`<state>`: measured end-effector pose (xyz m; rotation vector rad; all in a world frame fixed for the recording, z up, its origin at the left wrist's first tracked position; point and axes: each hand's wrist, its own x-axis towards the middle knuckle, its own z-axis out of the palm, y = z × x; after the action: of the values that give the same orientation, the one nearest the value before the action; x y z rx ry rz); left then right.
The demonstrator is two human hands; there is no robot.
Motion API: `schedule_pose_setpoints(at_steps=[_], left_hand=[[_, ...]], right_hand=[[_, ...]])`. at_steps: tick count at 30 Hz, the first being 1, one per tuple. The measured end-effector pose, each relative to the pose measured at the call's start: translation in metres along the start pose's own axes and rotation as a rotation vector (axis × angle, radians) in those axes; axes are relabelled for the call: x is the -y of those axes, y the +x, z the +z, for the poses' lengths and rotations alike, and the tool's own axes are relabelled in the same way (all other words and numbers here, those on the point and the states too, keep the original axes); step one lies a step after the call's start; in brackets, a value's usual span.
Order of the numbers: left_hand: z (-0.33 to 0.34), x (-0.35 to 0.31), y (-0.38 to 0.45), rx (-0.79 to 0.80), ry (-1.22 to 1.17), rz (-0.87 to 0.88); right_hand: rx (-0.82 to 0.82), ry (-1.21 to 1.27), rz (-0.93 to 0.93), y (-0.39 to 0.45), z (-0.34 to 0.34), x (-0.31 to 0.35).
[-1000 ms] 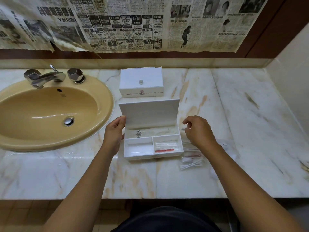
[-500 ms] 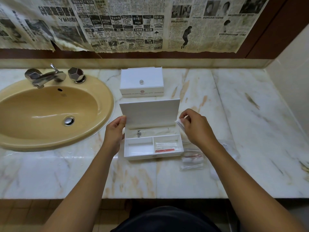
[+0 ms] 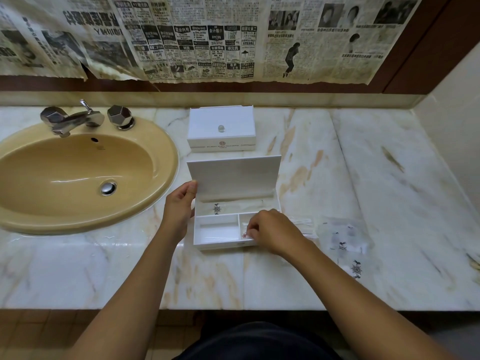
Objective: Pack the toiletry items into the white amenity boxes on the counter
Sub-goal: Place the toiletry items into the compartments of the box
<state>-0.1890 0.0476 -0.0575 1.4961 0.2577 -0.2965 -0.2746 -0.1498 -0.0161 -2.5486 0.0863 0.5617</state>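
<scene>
An open white amenity box stands on the marble counter with its lid raised upright. My left hand grips the lid's left edge. Over the box's front right compartment, my right hand pinches a small clear packet with a red mark. The front left compartment holds little that I can make out. A packet with a dark emblem lies in the rear compartment. A second white amenity box, shut, with a small knob, sits behind.
A tan sink with chrome taps lies to the left. Clear packets and cotton swab packs rest on the counter right of the box. Newspaper covers the wall behind. The counter's front edge runs close to my body.
My right hand lifted a packet from beside the box, carried it past the lid's right edge, and has come down into the front right compartment. My left hand stayed on the lid.
</scene>
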Motion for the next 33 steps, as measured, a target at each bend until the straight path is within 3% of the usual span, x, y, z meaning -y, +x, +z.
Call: schedule_pose_setpoints(at_steps=[7, 13, 20, 26, 29, 33], left_hand=[[0.001, -0.001, -0.002, -0.012, -0.003, 0.002], [0.001, -0.001, -0.001, -0.01, 0.007, -0.001], [0.001, -0.001, -0.001, -0.007, 0.008, 0.001], [0.002, -0.002, -0.002, -0.008, 0.013, 0.003], [0.002, -0.002, -0.001, -0.009, 0.013, 0.002], [0.001, -0.002, -0.002, 0.0, 0.018, 0.008]], right_hand=[[-0.097, 0.028, -0.019, -0.003, -0.005, 0.003], [0.001, 0.101, 0.008, -0.008, 0.002, -0.002], [-0.308, 0.195, -0.043, -0.005, -0.028, -0.008], [-0.509, 0.233, 0.068, 0.003, -0.048, -0.032], [-0.467, 0.176, 0.16, 0.008, -0.047, -0.049], [-0.26, 0.046, 0.253, 0.014, -0.035, -0.065]])
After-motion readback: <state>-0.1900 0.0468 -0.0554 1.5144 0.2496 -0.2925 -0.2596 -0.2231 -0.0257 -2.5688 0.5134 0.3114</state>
